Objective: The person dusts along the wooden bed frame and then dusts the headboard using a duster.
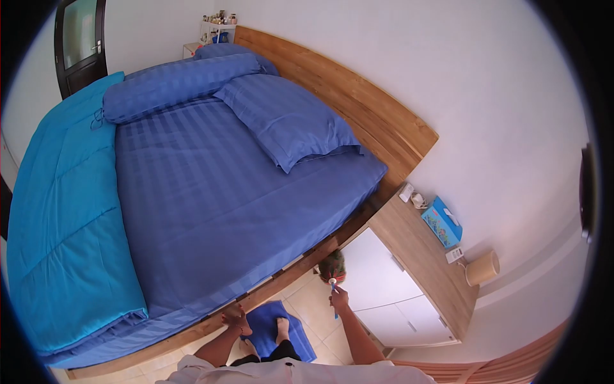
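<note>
My right hand (339,297) is closed around the blue handle of a duster (332,265). The duster's bushy dark green and reddish head points away from me, beside the white front of the bedside cabinet (377,272). My left hand (237,319) has its fingers spread and holds nothing. It is at the wooden side rail (272,285) of the bed; whether it touches the rail I cannot tell. Beyond it lies the mattress in a blue striped sheet (211,205).
A blue pillow (288,118), a long bolster (179,89) and a folded turquoise comforter (70,217) lie on the bed. On the cabinet top are a tissue box (442,223) and a lamp (482,268). My feet are on a blue mat (297,336).
</note>
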`<state>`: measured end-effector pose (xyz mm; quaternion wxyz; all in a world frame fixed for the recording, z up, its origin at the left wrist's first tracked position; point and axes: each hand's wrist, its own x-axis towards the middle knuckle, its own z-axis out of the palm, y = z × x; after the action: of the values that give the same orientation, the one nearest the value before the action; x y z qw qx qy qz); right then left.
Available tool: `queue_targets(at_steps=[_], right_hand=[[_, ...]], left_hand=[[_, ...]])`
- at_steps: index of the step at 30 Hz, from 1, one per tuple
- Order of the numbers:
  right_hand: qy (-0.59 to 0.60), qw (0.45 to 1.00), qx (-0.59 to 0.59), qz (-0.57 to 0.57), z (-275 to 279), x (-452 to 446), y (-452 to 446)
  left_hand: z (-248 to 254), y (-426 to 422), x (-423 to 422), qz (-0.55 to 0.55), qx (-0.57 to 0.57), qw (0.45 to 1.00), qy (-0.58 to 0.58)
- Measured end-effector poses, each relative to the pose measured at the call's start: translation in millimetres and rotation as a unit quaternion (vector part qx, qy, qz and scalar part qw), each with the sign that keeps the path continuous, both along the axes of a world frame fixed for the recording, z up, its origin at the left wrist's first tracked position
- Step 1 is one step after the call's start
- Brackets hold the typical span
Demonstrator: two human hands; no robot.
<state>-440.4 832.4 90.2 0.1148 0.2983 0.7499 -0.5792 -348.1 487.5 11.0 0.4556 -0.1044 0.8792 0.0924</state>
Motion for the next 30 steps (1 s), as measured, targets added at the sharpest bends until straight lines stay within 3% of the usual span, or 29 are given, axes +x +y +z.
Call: queue_targets(at_steps=[2,3,4,5,6,7,8,9,13,14,16,17,19,21,25,27,30], right_hand=[[0.005,0.999,0.032,0.027,2,5,-5],[-0.054,0.996,0.062,0.046,5,12,-19],[-0.037,0.995,0.044,0.083,-28,25,-17],[-0.036,0.991,0.008,0.128,-45,42,-19],[0.060,0.959,0.045,0.271,-76,62,-16],[-0.081,0.972,0.001,0.220,-2,78,-50],[-0.108,0.950,-0.004,0.294,16,91,-55],[-0.181,0.940,-0.085,0.275,19,103,-52],[-0.163,0.886,-0.040,0.432,81,128,-36],[-0.159,0.887,-0.041,0.432,85,130,-26],[-0.127,0.903,0.086,0.402,85,136,3],[-0.027,0.912,0.103,0.397,82,140,24],[-0.010,0.925,0.210,0.315,125,135,27],[0.061,0.899,0.328,0.282,139,129,34],[0.111,0.902,0.365,0.201,134,123,11],[0.284,0.857,0.363,0.231,103,122,-5],[0.166,0.885,0.239,0.364,95,132,-34]], left_hand=[[1,1,1,-0.002,-0.001,1.000,0.004],[0,2,1,-0.001,-0.001,1.000,0.005],[1,2,0,-0.001,-0.001,1.000,0.006],[1,1,1,0.002,0.001,1.000,0.007],[3,1,0,0.001,-0.001,1.000,0.009],[2,1,0,0.003,0.000,1.000,0.010],[2,-1,1,0.004,0.000,1.000,0.010],[2,-2,0,0.005,0.000,1.000,0.010],[0,-1,-2,0.006,0.001,1.000,0.014],[0,-1,-3,0.004,-0.001,1.000,0.016],[4,-3,-4,0.006,-0.001,1.000,0.017],[6,-3,-4,0.007,-0.001,1.000,0.018],[6,-3,-4,0.007,-0.002,1.000,0.021],[5,-3,-3,0.004,-0.001,1.000,0.021],[6,-3,-3,0.004,0.001,1.000,0.025],[2,-3,-3,0.004,-0.001,1.000,0.028],[-2,-4,-3,0.004,-0.002,1.000,0.030]])
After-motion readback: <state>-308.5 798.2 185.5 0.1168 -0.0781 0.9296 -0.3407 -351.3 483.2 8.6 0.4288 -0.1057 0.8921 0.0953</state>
